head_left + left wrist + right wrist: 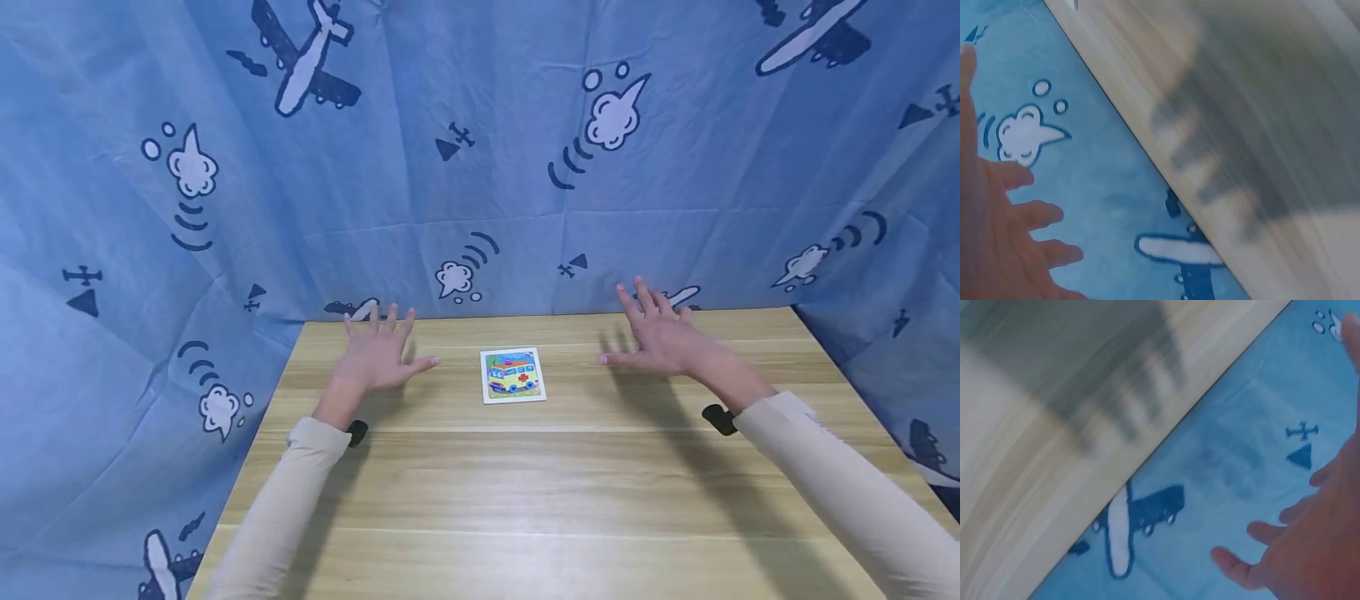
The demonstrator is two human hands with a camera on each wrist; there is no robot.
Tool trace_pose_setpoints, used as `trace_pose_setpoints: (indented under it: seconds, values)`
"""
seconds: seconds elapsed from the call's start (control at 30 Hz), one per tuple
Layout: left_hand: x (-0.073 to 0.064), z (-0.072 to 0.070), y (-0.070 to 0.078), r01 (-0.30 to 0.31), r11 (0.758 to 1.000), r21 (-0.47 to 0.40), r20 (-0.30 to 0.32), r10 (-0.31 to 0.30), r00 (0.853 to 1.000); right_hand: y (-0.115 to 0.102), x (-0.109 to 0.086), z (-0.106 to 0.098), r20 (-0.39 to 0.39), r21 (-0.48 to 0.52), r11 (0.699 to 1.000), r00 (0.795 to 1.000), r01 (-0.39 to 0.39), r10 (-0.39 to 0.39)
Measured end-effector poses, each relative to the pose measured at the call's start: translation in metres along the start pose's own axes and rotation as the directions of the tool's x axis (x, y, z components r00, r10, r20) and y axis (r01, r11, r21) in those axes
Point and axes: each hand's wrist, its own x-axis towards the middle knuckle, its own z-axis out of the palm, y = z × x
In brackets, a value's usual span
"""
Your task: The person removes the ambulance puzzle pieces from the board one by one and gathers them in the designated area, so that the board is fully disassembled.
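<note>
A small square picture card [513,376] with a white border lies on the wooden table, showing a yellow ambulance with a red cross. To its left, my left hand [375,358] is held over the table with fingers spread and nothing in it. On the other side, my right hand [663,340] hovers the same way, its thumb toward the card. In the left wrist view the left hand [1007,231] has its fingers apart. The right wrist view shows the right hand [1316,544] likewise spread. Both hands cast shadows on the wood.
The wooden table [525,483] ends at a blue curtain [510,183] printed with planes and clouds, which hangs behind it and at both sides. A dark strap piece [357,432] sits at the left wrist, another dark piece [720,419] at the right.
</note>
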Motion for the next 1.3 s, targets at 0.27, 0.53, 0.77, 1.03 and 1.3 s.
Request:
trace_pose_setpoints:
  seconds: [0.27, 0.53, 0.77, 1.03, 1.3]
  values:
    - [0.01, 0.008, 0.026, -0.095, 0.991, -0.098, -0.025, 0.093, 0.995, -0.02, 0.01, 0.015, -0.179, 0.08, 0.976, 0.966, 0.204, -0.187]
    - [0.017, 0.024, 0.058, -0.15, 0.97, -0.192, -0.009, 0.151, 0.988, -0.038, 0.024, 0.028, -0.214, 0.114, 0.956, 0.946, 0.272, -0.244]
    - [0.02, 0.04, 0.084, -0.178, 0.961, -0.212, 0.018, 0.186, 0.982, -0.055, 0.038, 0.044, -0.184, 0.186, 0.92, 0.932, 0.346, -0.313]
    - [0.025, 0.053, 0.108, -0.201, 0.963, -0.181, 0.079, 0.218, 0.973, -0.07, 0.05, 0.059, -0.139, 0.203, 0.909, 0.929, 0.365, -0.342]
    - [0.026, 0.06, 0.122, -0.192, 0.965, -0.177, 0.122, 0.215, 0.969, -0.084, 0.066, 0.074, -0.13, 0.201, 0.903, 0.924, 0.38, -0.36]
